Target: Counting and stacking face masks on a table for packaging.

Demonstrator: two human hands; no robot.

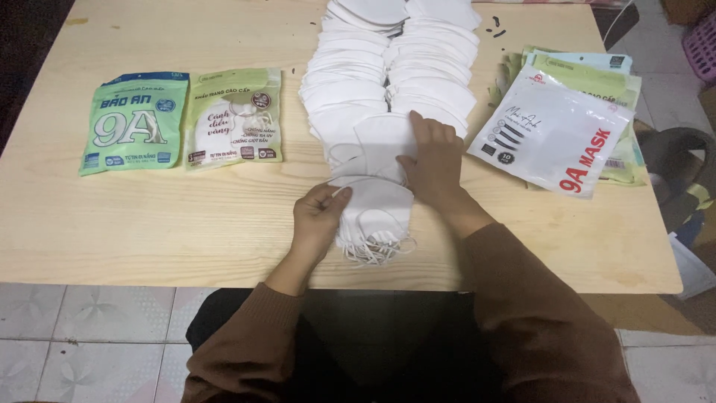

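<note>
Head view: left hand [319, 218] pinches the near-left edge of a small stack of white masks [377, 213] at the near middle of the wooden table [112, 224]; right hand [434, 160], fingers flat and spread, presses one mask [384, 138] just beyond, nearer the two long overlapped mask rows [395, 67] running far

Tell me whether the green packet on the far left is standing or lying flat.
Lying flat: the green packet rests face up on the wooden table.
</note>
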